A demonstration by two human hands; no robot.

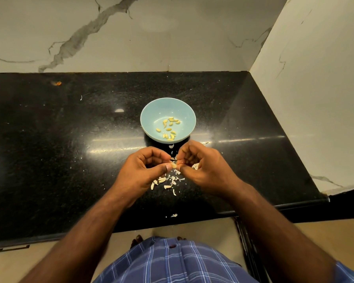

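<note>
A pale blue bowl (149, 117) stands on the black granite counter (70, 139) and holds several small yellowish peeled cloves (169, 127). Just in front of it, my left hand (139, 170) and my right hand (204, 166) meet above the counter. Both pinch one small pale clove (173, 165) between thumb and fingertips. My right hand also keeps a scrap of white skin (195, 166) under its curled fingers. Several bits of white peel (168, 181) lie on the counter beneath my hands.
A marble wall rises behind the counter and another (315, 99) closes it off on the right. The counter's front edge (131, 229) runs near my body, with one peel scrap (173, 215) close to it. An orange speck (57, 83) sits far left.
</note>
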